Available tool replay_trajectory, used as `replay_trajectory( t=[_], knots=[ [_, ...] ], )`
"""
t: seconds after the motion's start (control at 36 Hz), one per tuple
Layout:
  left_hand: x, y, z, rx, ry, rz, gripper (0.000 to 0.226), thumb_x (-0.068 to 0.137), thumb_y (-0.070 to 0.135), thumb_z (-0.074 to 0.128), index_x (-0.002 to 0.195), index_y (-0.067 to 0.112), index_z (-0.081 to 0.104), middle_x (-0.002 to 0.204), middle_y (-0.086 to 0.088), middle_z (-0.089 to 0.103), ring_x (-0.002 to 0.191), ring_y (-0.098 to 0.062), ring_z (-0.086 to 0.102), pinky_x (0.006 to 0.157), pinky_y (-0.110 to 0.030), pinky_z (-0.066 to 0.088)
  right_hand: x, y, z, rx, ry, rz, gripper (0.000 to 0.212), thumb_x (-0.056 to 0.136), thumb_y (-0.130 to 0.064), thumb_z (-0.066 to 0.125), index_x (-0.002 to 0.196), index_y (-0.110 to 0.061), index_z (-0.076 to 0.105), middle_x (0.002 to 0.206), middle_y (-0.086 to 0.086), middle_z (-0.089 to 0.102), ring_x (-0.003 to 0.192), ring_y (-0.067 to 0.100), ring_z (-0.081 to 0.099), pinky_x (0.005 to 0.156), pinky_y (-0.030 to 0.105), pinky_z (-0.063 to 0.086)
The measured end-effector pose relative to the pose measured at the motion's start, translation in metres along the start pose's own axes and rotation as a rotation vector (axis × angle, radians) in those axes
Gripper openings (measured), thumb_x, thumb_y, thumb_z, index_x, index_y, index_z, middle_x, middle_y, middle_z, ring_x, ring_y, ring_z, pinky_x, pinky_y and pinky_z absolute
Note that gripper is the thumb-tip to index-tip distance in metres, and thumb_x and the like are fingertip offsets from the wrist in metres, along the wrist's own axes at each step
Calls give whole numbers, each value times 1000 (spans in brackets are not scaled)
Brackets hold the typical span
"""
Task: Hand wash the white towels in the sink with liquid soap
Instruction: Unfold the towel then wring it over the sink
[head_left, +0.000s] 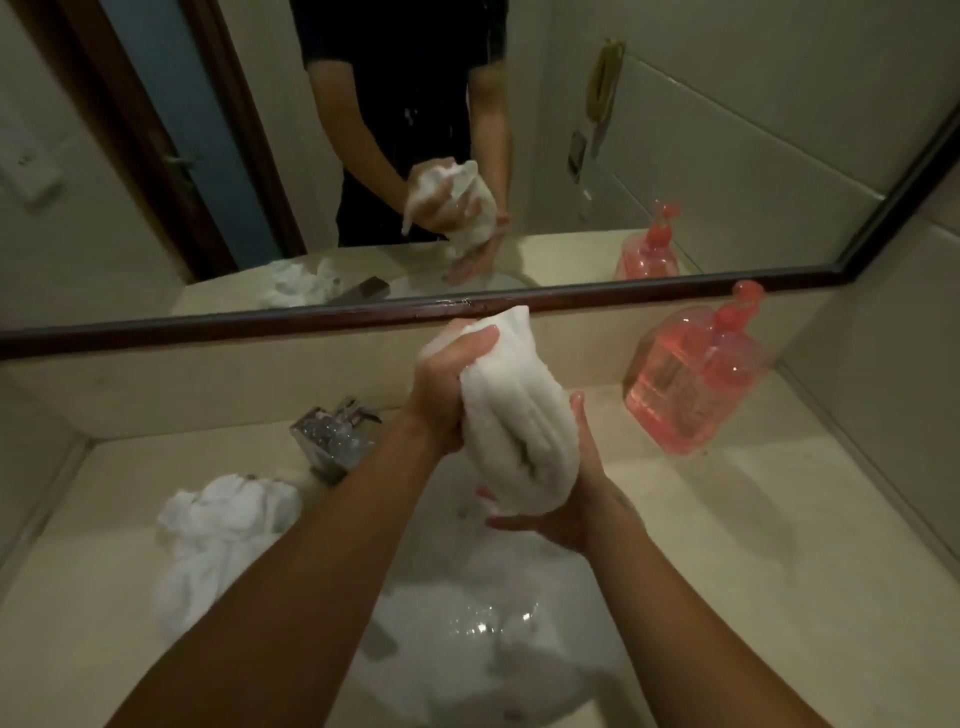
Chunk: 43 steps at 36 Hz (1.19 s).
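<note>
Suds (483, 634) fill the sink (447, 525) below both forearms. The rolled white towel (519, 415) is upright over the basin. The left hand (447, 384) has its fingers clenched round the top; the right hand (571, 509) cups and grips the bottom. Best wrung by twisting the hands opposite ways, with drips landing in the basin. Soaked terry in thick ribbed folds. Second towel (223, 530) is crumpled on the counter to the left; translucent pink soap bottle (696, 374) to the right.

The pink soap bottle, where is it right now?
In the head view the pink soap bottle stands on the right of the counter, under the mirror frame, just right of the rolled towel.
</note>
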<state>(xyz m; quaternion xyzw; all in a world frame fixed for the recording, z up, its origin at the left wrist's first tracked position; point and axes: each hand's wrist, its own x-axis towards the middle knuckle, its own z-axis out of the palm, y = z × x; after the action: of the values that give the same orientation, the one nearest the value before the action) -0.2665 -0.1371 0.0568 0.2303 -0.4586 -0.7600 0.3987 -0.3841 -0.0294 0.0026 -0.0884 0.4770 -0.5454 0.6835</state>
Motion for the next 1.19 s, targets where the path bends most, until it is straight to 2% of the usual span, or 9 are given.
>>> replay_trajectory(
  t=[0.11,0.31,0.39,0.47,0.64,0.75,0.86,0.97,1.19],
  knots=[
    [1,-14,-7,-94,-146,-79,21,84,33,64,85,15,75,78,-6,68,73,-20,69,70,-30,57,12,21,-26,166,-323,114,141,59,-114,27,157,-17,53,156,32,50,135,68,49,104,84,38],
    [8,-39,-21,-261,-258,-302,75,69,53,89,117,1,62,103,-18,67,95,-32,68,85,-42,57,31,46,-44,215,-617,278,142,68,-109,40,166,-6,33,165,37,32,148,68,29,110,88,25],
    [14,-42,-27,-271,-232,-347,87,63,53,95,125,0,62,110,-19,68,100,-33,70,88,-43,59,33,40,-43,412,-906,278,149,65,-82,83,171,-10,7,172,37,-5,150,69,12,102,84,39],
    [18,-38,-35,-220,-226,-405,83,51,48,102,117,5,75,106,-17,73,96,-31,74,86,-41,63,28,29,-39,530,-999,290,140,65,-47,101,171,-18,15,168,37,13,140,69,38,92,78,53],
    [18,-30,-44,-16,-125,-468,87,54,53,100,117,5,65,91,-14,72,80,-27,72,66,-37,62,7,-12,-32,-81,-468,203,119,16,-47,110,123,-12,72,104,16,77,85,32,77,61,43,65],
    [15,-27,-38,68,-17,-489,29,102,38,63,107,10,67,82,-9,68,65,-20,68,54,-27,56,-3,-41,-14,-375,-339,205,118,17,-37,111,124,-19,64,96,9,78,80,26,78,57,39,63],
    [17,-31,-38,216,28,-579,34,101,41,65,106,7,68,90,-14,68,75,-26,67,60,-34,57,-7,-49,5,-676,-209,183,87,59,-10,101,132,-27,56,121,14,69,97,32,73,63,43,62],
    [20,-42,-35,370,83,-487,16,95,32,70,92,17,71,92,-12,67,80,-27,64,71,-36,51,-1,-40,9,-874,-29,162,93,65,-15,100,137,-23,43,133,13,60,113,35,70,68,47,63],
    [8,-81,-34,614,394,-309,13,89,28,80,98,22,72,95,3,74,90,-15,70,75,-27,53,9,-7,11,-1170,192,88,104,74,-28,99,140,-13,21,128,9,54,92,26,67,53,40,63]
  ],
)
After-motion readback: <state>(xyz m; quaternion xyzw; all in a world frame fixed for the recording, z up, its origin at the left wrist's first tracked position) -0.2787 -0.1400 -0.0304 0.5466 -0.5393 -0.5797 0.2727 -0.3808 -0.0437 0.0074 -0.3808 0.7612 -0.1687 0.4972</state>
